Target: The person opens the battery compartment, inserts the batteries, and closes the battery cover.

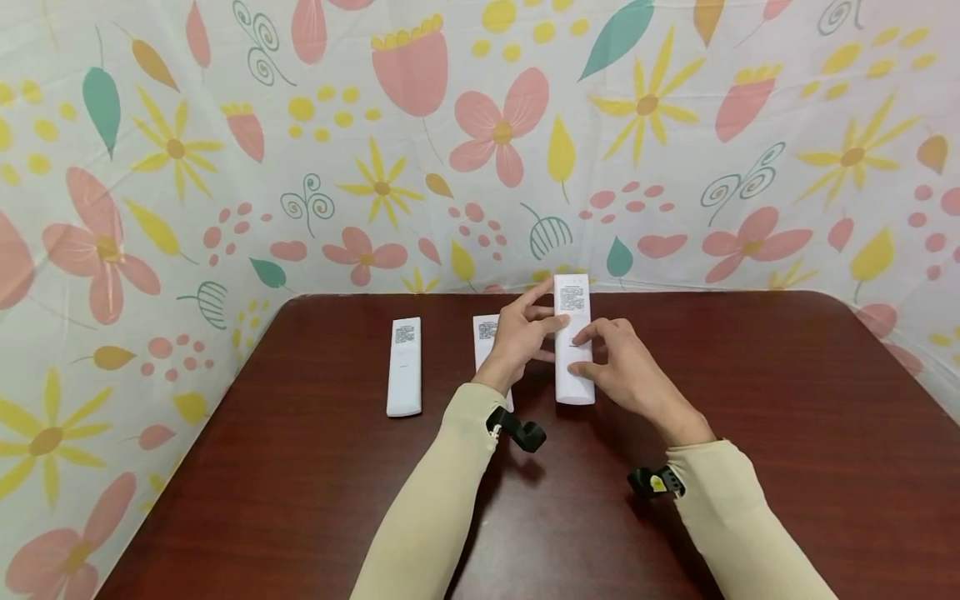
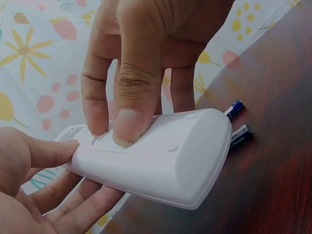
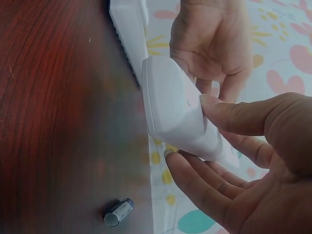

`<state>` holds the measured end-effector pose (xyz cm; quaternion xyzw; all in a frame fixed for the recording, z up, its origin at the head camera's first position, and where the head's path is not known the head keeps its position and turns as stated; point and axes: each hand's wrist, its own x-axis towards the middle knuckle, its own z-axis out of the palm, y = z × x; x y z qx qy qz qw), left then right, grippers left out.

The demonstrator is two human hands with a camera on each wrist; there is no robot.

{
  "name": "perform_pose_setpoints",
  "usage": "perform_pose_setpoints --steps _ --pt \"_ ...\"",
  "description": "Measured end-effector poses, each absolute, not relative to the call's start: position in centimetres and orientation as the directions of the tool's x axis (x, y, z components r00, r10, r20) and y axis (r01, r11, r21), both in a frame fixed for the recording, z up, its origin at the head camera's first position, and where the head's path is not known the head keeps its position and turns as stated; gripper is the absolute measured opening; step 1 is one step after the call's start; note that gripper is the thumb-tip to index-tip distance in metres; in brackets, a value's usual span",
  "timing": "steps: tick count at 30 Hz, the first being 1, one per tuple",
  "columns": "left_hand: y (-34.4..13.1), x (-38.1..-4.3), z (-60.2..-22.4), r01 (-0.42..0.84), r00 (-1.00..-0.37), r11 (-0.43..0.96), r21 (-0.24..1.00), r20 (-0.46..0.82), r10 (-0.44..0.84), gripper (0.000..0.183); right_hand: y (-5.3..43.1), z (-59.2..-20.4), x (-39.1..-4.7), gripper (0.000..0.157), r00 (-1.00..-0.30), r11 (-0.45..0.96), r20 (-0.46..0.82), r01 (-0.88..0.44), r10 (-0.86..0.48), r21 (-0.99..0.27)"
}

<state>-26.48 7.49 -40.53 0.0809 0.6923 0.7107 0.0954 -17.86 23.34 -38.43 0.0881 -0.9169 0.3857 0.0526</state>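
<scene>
A white remote control (image 1: pixel 564 351) is held off the table with its labelled back toward me. My left hand (image 1: pixel 517 337) grips its left edge near the labelled end, thumb on the back and fingers beneath. On the lower half, my right hand (image 1: pixel 630 367) pinches the remote, its thumb and a finger on the back near the cover's small mark. In the left wrist view, a blue-ended battery (image 2: pixel 235 109) and a dark battery (image 2: pixel 241 135) lie on the table beyond the remote. The right wrist view shows one battery (image 3: pixel 118 212).
A second white remote (image 1: pixel 486 329) lies label-up, partly hidden under my left forearm and hand. Farther left lies a third white remote (image 1: pixel 404 367). The dark wood table (image 1: pixel 300 500) meets a flower-printed cloth (image 1: pixel 495 183) at its back edge.
</scene>
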Motion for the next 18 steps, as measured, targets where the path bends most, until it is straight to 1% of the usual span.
perform_pose_setpoints --steps 6,13,18 --pt "7.46 -26.43 -40.69 -0.031 -0.966 -0.024 0.999 -0.024 0.256 0.063 23.35 -38.66 -17.79 0.033 -0.976 0.679 0.175 -0.216 -0.129 -0.702" --pt "6.93 -26.61 -40.62 -0.02 -0.971 -0.031 0.999 -0.012 0.237 0.063 23.39 -38.61 -17.95 0.036 -0.962 0.637 0.212 -0.275 -0.174 -0.72" --pt "6.72 -26.75 -40.57 -0.021 -0.965 -0.027 0.999 -0.013 0.264 0.063 23.31 -38.38 -17.9 0.032 -0.965 0.668 0.231 -0.254 -0.126 -0.699"
